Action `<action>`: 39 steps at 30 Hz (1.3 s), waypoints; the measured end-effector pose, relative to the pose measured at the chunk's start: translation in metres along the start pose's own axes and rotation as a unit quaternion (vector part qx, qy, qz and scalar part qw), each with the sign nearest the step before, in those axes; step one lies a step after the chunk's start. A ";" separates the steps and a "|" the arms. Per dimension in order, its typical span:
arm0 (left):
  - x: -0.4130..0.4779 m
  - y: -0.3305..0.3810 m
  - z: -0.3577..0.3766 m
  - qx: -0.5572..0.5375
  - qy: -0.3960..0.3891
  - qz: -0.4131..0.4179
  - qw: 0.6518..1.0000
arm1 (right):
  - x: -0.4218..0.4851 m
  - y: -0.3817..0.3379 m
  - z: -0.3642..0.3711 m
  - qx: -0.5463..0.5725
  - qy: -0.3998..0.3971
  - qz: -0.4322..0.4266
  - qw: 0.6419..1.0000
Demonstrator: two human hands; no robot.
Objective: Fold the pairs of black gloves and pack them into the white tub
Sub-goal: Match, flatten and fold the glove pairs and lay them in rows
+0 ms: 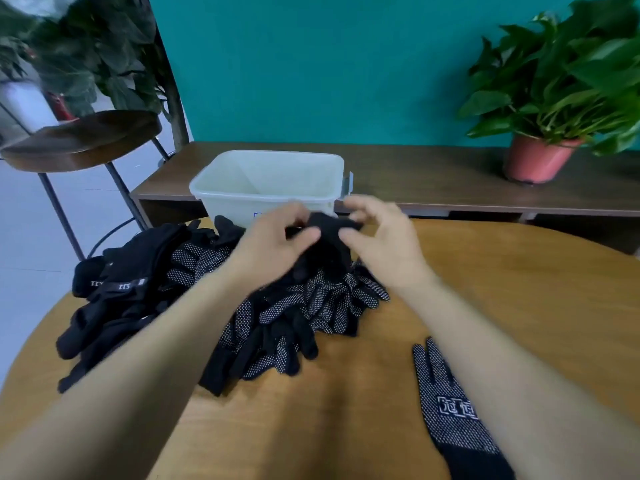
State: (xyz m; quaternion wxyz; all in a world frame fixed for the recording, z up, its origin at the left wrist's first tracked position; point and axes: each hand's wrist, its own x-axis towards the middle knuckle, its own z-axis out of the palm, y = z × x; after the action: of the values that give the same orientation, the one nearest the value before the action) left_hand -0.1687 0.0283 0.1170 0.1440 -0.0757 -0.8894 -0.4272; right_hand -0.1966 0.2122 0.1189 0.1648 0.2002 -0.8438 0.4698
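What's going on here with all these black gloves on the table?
A person is working through black gloves at a wooden table. The left hand and right hand together pinch a bunched glove, too blurred to tell if it is one or a pair, just in front of the white tub. Below them lies a loose pile of gloves, and a single glove lies flat apart. No gloves show in the visible part of the tub.

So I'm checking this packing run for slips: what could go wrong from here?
The glove bundle is pinched between the left hand and right hand, in front of the white tub, so it may unfold or drop. The right forearm passes close by the single glove and could drag it. The pile reaches the table edge leftward; gloves might slide off.
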 end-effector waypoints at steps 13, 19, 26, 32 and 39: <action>-0.041 0.114 -0.035 -0.174 -0.127 -0.046 0.975 | -0.025 -0.074 -0.117 0.134 -0.204 0.104 0.964; -0.057 0.128 -0.028 -0.152 -0.130 -0.033 0.979 | -0.048 -0.080 -0.136 0.123 -0.181 0.095 0.971; -0.068 0.132 -0.015 -0.130 -0.112 -0.047 0.984 | -0.066 -0.072 -0.142 0.117 -0.175 0.115 0.971; -0.075 0.134 0.014 -0.127 -0.123 -0.072 0.982 | -0.080 -0.058 -0.154 0.097 -0.170 0.127 0.972; -0.079 0.145 0.075 -0.209 -0.262 -0.115 0.935 | -0.105 -0.009 -0.204 0.130 -0.165 0.171 0.963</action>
State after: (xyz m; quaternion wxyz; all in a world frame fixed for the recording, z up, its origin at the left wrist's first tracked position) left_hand -0.0707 0.1766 0.1542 -0.1632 -0.1109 -0.7889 -0.5820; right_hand -0.0832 0.4025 0.1796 -0.0873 0.1471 -0.8129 0.5567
